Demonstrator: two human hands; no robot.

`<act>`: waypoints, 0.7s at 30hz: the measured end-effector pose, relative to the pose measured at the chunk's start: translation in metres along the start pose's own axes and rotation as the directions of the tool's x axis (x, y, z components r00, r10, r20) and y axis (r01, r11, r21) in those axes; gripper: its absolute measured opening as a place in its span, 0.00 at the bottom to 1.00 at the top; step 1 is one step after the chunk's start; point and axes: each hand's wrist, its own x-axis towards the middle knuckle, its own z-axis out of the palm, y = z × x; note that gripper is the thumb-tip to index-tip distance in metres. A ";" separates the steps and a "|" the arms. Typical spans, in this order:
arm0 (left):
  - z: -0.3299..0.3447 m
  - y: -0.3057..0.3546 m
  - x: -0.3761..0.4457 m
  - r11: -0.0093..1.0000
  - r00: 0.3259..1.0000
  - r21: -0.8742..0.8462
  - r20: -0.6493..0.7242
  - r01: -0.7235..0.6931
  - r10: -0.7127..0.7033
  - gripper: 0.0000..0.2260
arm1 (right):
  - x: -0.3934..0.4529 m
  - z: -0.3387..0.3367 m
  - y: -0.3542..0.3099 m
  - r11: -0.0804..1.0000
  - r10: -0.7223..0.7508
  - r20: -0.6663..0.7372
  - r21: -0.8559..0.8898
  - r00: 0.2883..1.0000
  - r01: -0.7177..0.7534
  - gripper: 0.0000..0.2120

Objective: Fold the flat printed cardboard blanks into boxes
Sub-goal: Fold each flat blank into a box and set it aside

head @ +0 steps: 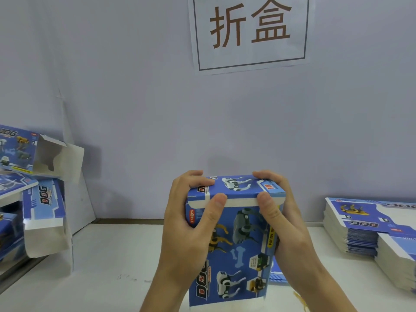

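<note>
We see both hands, left (pixel 191 224) and right (pixel 281 217), grip one box (pixel 234 251), thumbs closing its flap. Folded boxes (pixel 42 199) lie left; blanks (pixel 360 230) remain stacked.

A plain pale lilac-grey wall (pixel 139 91) fills the far side of the scene. A white paper sign (pixel 249 32) with a dark rectangular border and two large brown characters hangs on it, upper right of centre. Below, near, lies a white flat tabletop (pixel 108 266), evenly lit.
</note>
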 end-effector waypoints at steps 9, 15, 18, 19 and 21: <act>0.005 0.009 0.002 0.996 0.998 -0.063 0.008 0.057 -0.057 0.09 | 0.003 0.004 -0.005 1.000 0.007 -0.024 -0.008 1.000 -0.008 0.34; 0.003 0.015 0.004 0.995 0.994 -0.035 0.048 0.098 -0.096 0.10 | 0.004 0.001 -0.005 0.999 0.006 -0.026 0.037 1.000 -0.005 0.31; 0.000 0.018 0.004 0.992 0.990 -0.016 0.071 0.122 -0.121 0.11 | 0.004 0.000 -0.003 0.998 0.012 -0.022 0.059 1.000 -0.010 0.29; 0.000 0.019 0.004 0.991 0.989 -0.020 0.079 0.129 -0.127 0.11 | 0.004 0.000 -0.003 0.998 0.015 -0.018 0.063 1.000 -0.014 0.29; -0.001 0.020 0.003 0.989 0.985 -0.042 0.095 0.145 -0.141 0.12 | 0.004 0.000 -0.003 0.997 0.021 -0.009 0.076 1.000 -0.020 0.29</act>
